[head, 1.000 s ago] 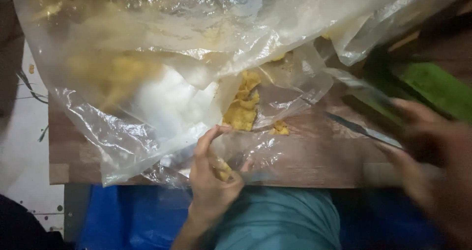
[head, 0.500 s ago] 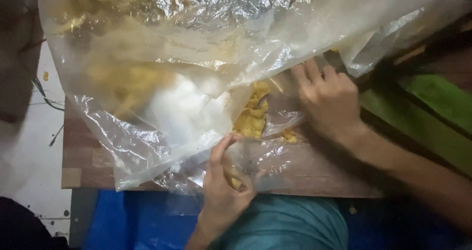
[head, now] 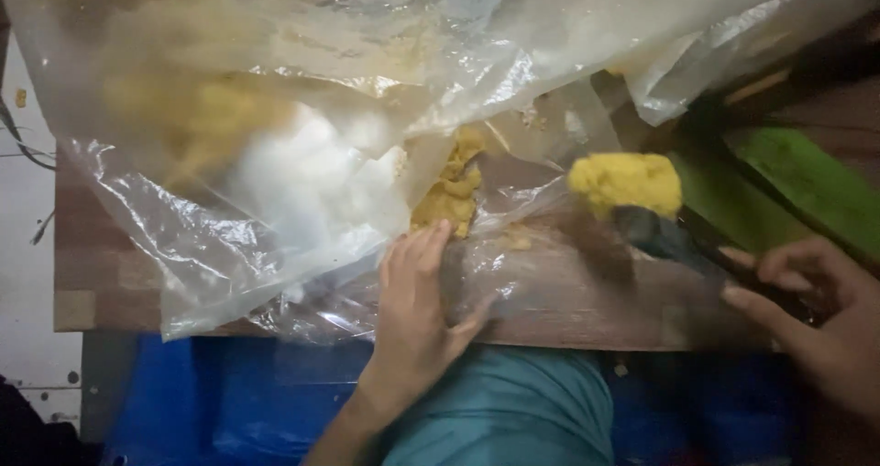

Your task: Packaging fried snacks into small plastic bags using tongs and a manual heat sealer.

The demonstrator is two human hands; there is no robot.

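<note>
On the wooden table (head: 587,301), clear crumpled plastic bag (head: 302,145) under left hand (head: 417,310).

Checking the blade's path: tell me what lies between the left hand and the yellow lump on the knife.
In the head view: crinkled clear plastic bag over the wooden board, nothing else.

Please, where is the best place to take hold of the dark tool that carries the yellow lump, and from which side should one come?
Best by the dark handle at its lower right end, where the right hand grips the tool. Come from the right: the yellow lump loads the blade end at upper left, and the plastic bag crowds that side.
</note>
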